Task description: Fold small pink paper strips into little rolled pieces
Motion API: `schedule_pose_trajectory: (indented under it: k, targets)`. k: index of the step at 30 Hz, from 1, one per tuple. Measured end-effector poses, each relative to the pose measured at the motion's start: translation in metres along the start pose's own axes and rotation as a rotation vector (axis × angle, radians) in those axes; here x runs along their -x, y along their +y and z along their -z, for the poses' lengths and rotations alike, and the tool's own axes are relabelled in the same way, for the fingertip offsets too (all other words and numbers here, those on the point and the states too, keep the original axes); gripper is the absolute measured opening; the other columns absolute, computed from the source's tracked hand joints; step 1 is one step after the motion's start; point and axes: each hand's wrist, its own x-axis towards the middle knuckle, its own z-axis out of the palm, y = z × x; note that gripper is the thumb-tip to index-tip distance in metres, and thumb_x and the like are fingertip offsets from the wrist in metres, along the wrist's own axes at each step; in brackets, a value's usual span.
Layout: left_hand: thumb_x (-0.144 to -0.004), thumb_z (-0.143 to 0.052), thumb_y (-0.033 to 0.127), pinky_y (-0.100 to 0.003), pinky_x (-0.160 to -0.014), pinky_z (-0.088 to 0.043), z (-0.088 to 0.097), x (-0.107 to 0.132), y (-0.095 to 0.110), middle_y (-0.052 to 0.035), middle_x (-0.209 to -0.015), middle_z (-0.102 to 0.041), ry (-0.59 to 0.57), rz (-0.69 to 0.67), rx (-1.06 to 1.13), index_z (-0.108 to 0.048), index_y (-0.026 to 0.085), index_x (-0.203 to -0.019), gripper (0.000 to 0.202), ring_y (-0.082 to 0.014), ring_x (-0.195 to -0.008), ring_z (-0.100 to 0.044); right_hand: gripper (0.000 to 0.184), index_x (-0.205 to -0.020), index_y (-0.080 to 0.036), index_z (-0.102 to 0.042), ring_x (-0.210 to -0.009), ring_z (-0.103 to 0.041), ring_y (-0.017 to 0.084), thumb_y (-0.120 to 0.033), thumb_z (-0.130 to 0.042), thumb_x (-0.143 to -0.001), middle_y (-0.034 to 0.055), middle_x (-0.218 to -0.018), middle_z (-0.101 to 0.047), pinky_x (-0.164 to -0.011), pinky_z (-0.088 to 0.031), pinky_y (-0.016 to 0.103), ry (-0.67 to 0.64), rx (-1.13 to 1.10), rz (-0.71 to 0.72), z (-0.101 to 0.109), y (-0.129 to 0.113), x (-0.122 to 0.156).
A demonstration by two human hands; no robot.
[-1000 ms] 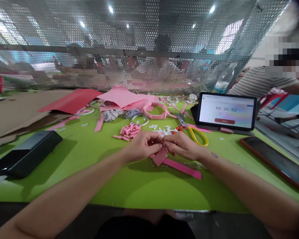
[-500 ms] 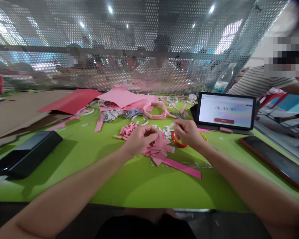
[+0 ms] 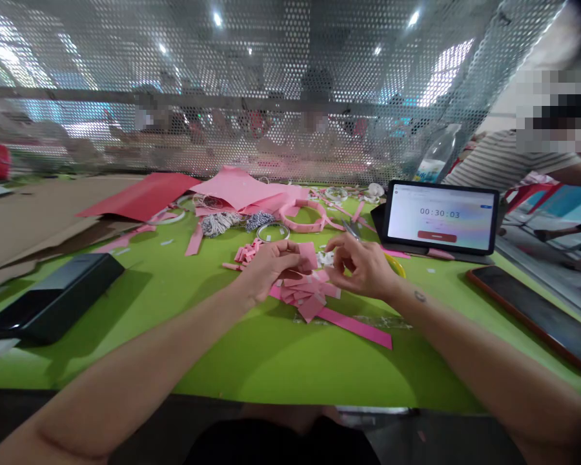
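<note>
The left hand (image 3: 269, 271) pinches a bundle of pink paper strips (image 3: 305, 294) on the green table (image 3: 281, 361); the right hand (image 3: 361, 268) hovers just beside it, fingers parted.

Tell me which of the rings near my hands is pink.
The wide pink paper loop at the back; the thin hoop to its left is pale and silvery.

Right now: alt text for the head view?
The left hand holds a small pink paper square above a cluster of pink paper strips on a bright green table, while the right hand hovers open beside it. A black-framed tablet shows a timer reading 00:30:03.
</note>
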Motion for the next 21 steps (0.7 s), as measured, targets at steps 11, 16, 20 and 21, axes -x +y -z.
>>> schedule_pose_trajectory:
  k: [11, 16, 20, 21]
  targets:
    - [-0.071, -0.07, 0.017, -0.022, -0.062, -0.05, -0.003, 0.001, -0.001, -0.0027, -0.075, -0.066, -0.055, -0.01, -0.003, -0.058, 0.011, -0.089, 0.022, -0.01, -0.066, -0.063, 0.02, -0.095, -0.024, -0.066, -0.046, -0.046, 0.007, -0.035, -0.051, -0.087, -0.0032, -0.054, -0.06, -0.05, -0.028, 0.022, 0.038, 0.126, 0.156, -0.003, 0.001, 0.003]
    - [-0.072, -0.068, 0.016, -0.024, -0.069, -0.05, -0.002, 0.0, -0.005, -0.0022, -0.076, -0.066, -0.118, -0.062, -0.024, -0.063, 0.012, -0.088, 0.017, -0.0088, -0.067, -0.062, 0.019, -0.093, -0.022, -0.066, -0.047, -0.046, 0.007, -0.033, -0.052, -0.087, -0.003, -0.057, -0.061, -0.05, -0.029, 0.021, 0.024, 0.018, 0.1, -0.003, -0.003, 0.002]
    - [-0.075, -0.066, 0.021, -0.026, -0.074, -0.051, -0.001, -0.001, -0.009, -0.0044, -0.08, -0.068, -0.153, -0.108, -0.075, -0.065, 0.012, -0.087, 0.014, -0.0105, -0.071, -0.064, 0.018, -0.091, -0.019, -0.063, -0.049, -0.049, 0.006, -0.032, -0.051, -0.087, -0.0029, -0.061, -0.063, -0.051, -0.031, 0.019, 0.013, -0.061, 0.055, -0.003, -0.007, 0.0]
    - [-0.076, -0.065, 0.022, -0.027, -0.074, -0.051, -0.002, 0.0, -0.009, -0.0047, -0.08, -0.068, -0.156, -0.107, -0.082, -0.066, 0.012, -0.087, 0.014, -0.0108, -0.071, -0.064, 0.018, -0.09, -0.019, -0.063, -0.049, -0.049, 0.006, -0.032, -0.05, -0.087, -0.003, -0.061, -0.063, -0.05, -0.031, 0.019, 0.01, -0.065, 0.05, -0.003, -0.007, -0.001]
